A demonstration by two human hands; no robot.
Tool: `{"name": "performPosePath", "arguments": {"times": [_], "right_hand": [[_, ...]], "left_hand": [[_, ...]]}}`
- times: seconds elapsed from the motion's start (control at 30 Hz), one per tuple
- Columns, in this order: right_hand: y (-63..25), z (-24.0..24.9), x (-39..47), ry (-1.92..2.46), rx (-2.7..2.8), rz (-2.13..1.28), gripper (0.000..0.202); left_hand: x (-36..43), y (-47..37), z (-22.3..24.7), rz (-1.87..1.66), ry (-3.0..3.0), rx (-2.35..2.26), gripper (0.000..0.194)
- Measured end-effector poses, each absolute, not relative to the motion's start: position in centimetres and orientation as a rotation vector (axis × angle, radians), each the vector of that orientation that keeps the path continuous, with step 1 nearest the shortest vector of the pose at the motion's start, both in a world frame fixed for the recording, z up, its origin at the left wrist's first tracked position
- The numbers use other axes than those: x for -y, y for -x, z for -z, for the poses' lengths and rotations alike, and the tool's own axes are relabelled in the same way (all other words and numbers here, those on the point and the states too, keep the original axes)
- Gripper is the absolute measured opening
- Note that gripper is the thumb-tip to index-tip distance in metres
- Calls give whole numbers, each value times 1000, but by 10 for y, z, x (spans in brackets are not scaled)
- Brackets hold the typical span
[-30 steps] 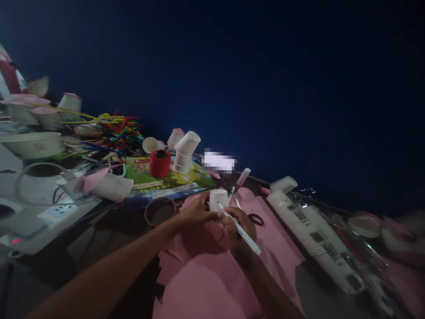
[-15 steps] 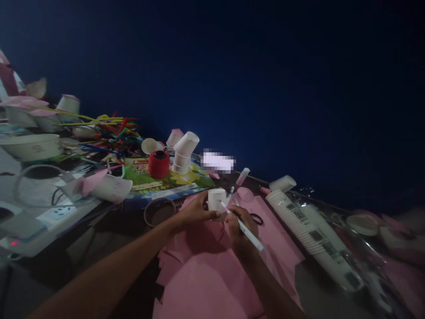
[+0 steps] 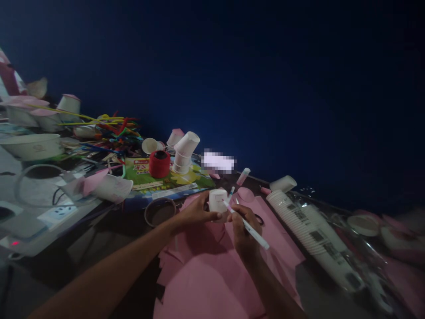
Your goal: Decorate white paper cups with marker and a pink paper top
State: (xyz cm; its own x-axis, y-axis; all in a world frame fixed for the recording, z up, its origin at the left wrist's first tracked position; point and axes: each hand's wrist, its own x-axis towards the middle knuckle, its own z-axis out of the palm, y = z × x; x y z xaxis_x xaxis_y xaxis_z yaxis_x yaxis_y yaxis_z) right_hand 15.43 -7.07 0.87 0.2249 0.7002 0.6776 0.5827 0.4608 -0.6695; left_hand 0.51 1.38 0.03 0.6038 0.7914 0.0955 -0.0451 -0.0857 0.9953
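A white paper cup [image 3: 217,202] is gripped at its left side by my left hand [image 3: 201,211], with the thumb along its lower front. Faint marks show on the cup's side. In my right hand [image 3: 245,228] is a white marker pen [image 3: 255,234] with a pink end, its tip at the cup's right front. Both hands are above sheets of pink paper [image 3: 206,279]. Just behind the cup lies another pen [image 3: 231,192]. Scissors [image 3: 259,219] are partly hidden behind my right hand.
On the right a long stack of paper cups [image 3: 308,230] lies in clear plastic. A red thread spool [image 3: 159,165] and stacked cups [image 3: 183,157] stand on a green packet [image 3: 141,177]. Farther left are colourful pipe cleaners [image 3: 116,130], a tilted cup [image 3: 114,188] and a power strip [image 3: 36,226].
My right hand and the marker have shifted slightly right and down, with the tip still at the cup. The cup stays in my left hand, almost unmoved.
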Motion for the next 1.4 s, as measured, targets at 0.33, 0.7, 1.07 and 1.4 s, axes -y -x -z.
{"name": "performPosePath", "arguments": {"times": [0.33,0.7,1.07,1.4], "right_hand": [[-155,-7,69,1219,1397,-151,16],[-157,-7,71,1208,1422,-223,15],[-156,0,60,1192,1198,-286,28],[-151,6,63,1154,1309,-247,27]], "left_hand": [[-14,-4,3,-810,-1518,-693,69],[-14,-4,2,-778,-1491,-666,69],[-19,-4,7,-810,-1466,-608,63],[-16,-4,2,-837,-1466,-610,66]]}}
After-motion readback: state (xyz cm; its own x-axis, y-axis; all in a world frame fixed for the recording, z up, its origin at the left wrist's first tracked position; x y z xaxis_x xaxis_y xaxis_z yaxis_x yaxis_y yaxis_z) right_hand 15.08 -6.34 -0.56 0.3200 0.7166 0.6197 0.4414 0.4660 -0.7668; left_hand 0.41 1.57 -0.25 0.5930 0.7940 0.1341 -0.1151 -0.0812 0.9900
